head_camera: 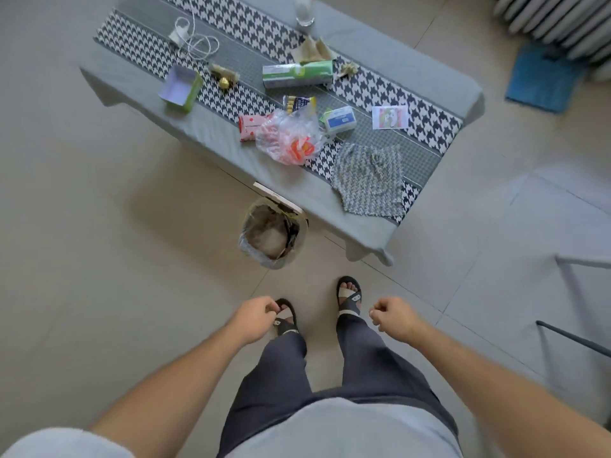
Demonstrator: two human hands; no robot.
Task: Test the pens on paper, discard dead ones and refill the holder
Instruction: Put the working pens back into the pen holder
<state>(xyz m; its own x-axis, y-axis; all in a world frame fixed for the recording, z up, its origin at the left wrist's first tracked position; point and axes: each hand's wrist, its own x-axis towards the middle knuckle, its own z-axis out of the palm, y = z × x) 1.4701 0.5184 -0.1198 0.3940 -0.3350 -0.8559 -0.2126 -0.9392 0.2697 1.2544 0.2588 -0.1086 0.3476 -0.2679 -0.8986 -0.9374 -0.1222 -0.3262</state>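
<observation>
Two bare hands, the left hand (254,320) and right hand (395,317), are loosely curled and hold nothing, near one plastic-lined round bin (272,234) by the grey-clothed low table's (205,133) near edge.

One head-worn wide-angle view looks steeply down from standing height: the beige tiled floor (99,226) lies below, the grey-clothed surface (211,133) farther ahead.

Soft, even daylight, faint shadows, slight overall blur, wide-angle bending at the edges.
</observation>
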